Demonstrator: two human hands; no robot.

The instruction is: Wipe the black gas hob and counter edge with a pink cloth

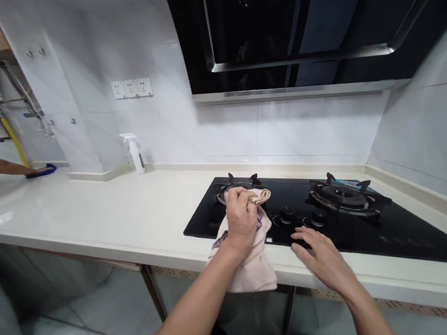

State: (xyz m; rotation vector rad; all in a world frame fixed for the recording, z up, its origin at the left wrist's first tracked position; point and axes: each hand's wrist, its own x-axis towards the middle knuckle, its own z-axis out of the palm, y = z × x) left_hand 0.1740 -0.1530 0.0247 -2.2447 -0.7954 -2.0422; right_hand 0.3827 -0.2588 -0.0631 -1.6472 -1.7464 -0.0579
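My left hand is closed around a pale pink cloth, which hangs over the front edge of the black glass hob. The hand sits just in front of the left burner. My right hand lies flat with fingers stretched out at the hob's front edge, fingertips close to the control knobs. It holds nothing. The right burner is further back to the right.
A cream countertop runs left from the hob. A white spray bottle stands by the tiled wall under the sockets. At far left another person's hand presses a blue cloth on the counter. A black hood hangs above.
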